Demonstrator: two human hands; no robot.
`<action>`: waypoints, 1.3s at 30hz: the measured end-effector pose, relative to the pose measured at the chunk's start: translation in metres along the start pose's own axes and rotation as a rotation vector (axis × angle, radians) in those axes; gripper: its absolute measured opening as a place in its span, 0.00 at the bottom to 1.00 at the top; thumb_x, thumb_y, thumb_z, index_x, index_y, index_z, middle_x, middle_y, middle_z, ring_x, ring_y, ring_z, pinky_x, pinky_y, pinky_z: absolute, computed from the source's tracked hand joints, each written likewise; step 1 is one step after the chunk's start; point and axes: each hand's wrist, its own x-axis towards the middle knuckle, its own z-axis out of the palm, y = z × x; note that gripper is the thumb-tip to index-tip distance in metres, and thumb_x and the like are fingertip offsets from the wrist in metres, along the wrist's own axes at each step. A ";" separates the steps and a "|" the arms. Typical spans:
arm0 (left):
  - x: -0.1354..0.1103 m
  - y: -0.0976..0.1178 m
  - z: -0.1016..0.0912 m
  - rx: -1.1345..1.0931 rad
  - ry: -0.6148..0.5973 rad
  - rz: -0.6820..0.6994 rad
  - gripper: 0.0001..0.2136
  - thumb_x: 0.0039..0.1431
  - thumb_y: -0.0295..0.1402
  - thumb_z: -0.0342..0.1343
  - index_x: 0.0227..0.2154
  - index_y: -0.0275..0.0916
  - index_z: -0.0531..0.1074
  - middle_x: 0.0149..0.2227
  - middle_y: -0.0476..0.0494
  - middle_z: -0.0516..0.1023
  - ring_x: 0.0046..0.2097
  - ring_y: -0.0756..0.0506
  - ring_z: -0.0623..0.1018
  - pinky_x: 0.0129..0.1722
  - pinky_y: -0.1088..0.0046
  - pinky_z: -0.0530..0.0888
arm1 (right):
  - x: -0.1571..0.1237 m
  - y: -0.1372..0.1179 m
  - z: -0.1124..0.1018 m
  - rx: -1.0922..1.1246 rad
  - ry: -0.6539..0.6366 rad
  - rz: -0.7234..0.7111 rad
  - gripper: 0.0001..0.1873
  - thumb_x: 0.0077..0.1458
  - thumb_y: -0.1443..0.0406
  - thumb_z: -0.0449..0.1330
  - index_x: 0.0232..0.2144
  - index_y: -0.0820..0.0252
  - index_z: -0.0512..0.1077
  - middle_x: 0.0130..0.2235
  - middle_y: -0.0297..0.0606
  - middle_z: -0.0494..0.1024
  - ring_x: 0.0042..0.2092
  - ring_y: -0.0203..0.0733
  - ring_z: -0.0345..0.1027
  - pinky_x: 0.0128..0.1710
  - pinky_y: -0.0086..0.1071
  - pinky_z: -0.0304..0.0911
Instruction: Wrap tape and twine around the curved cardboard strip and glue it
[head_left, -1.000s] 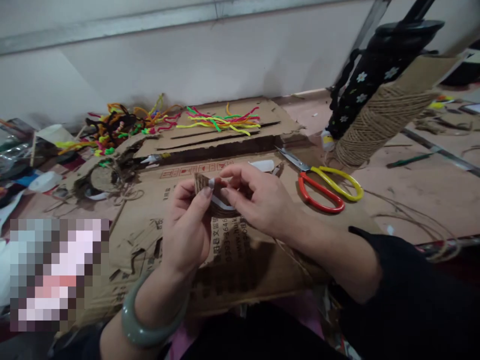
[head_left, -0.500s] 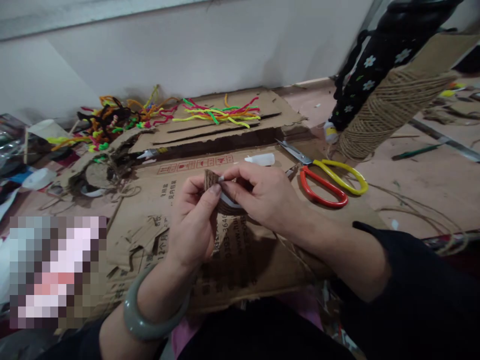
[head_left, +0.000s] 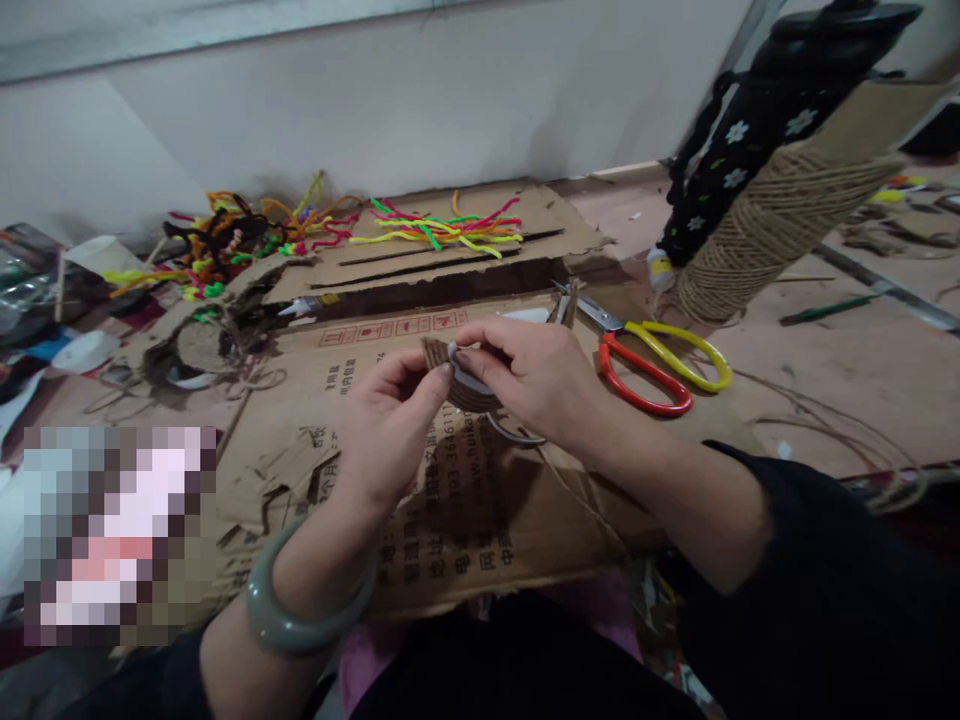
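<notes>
Both my hands meet over a flattened cardboard sheet (head_left: pixel 465 500) on my lap. My left hand (head_left: pixel 390 430), with a grey-green bangle (head_left: pixel 300 620) on its wrist, pinches a small curved piece wrapped in brown twine (head_left: pixel 450 375) between thumb and forefinger. My right hand (head_left: pixel 532 385) pinches the same piece from the right, fingertips at its pale top edge. A thin twine strand (head_left: pixel 577 500) trails down from the piece under my right wrist. Much of the piece is hidden by my fingers.
Red-and-yellow scissors (head_left: pixel 645 365) lie just right of my hands. A big cone of jute twine (head_left: pixel 772 220) and a black flowered pole (head_left: pixel 735 140) stand at the right. Coloured pipe cleaners (head_left: pixel 442 228) lie on cardboard near the wall, a tangled pile (head_left: pixel 225 245) at left. A glue tube (head_left: pixel 307 305) lies behind.
My hands have stayed together on the twine-wrapped piece, shifting slightly right and up in view. My right fingers have moved over its top edge. The view has tilted a little.
</notes>
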 end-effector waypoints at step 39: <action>-0.002 -0.014 0.001 0.068 0.012 0.075 0.04 0.51 0.31 0.65 0.28 0.42 0.74 0.28 0.51 0.76 0.31 0.51 0.74 0.32 0.73 0.73 | 0.002 0.000 0.005 0.108 0.003 0.096 0.07 0.55 0.64 0.56 0.30 0.60 0.72 0.28 0.33 0.74 0.30 0.35 0.64 0.31 0.30 0.55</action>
